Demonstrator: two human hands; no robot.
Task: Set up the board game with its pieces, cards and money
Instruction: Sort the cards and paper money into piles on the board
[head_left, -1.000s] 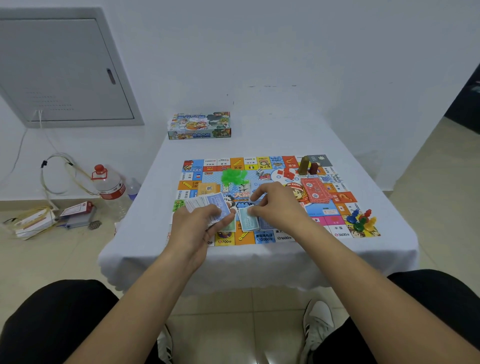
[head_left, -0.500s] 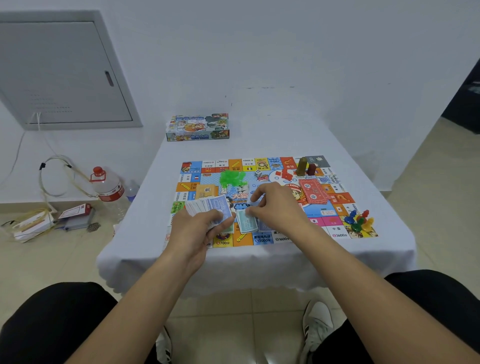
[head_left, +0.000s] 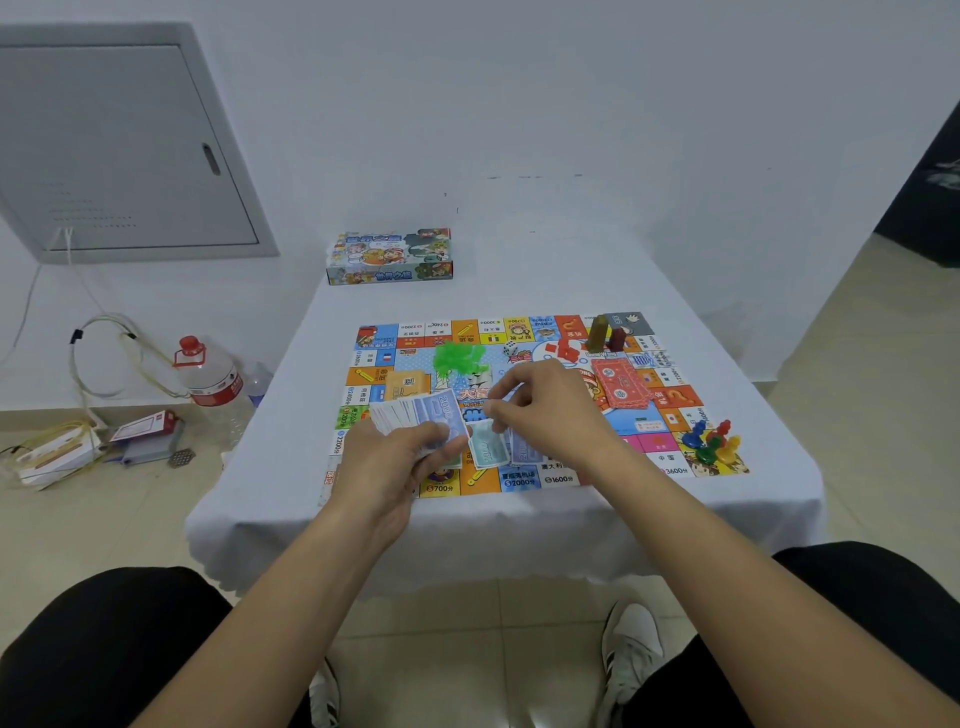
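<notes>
The colourful game board (head_left: 670, 405) lies on a white-clothed table (head_left: 545, 270). My left hand (head_left: 400, 462) grips a fanned stack of play money (head_left: 415, 413), a blue 2000 note on top. My right hand (head_left: 545, 410) hovers just right of it, fingertips pinching at a note over the teal note (head_left: 487, 448) and blue note (head_left: 524, 451) lying on the board. On the board are green plastic houses (head_left: 460, 357), a die (head_left: 511, 349), red pieces (head_left: 566, 351), a red card deck (head_left: 621, 389), an orange card deck (head_left: 408, 385) and coloured pawns (head_left: 711, 441).
The game box (head_left: 389, 257) sits at the table's far edge. Two tall blocks (head_left: 605, 333) stand at the board's far right corner. On the floor to the left are a water bottle (head_left: 210, 376), cables and packets. My knees and shoes are under the near edge.
My right hand lifted slightly off the notes on the board and drew toward the fanned stack. My left hand kept its hold of the stack and barely moved.
</notes>
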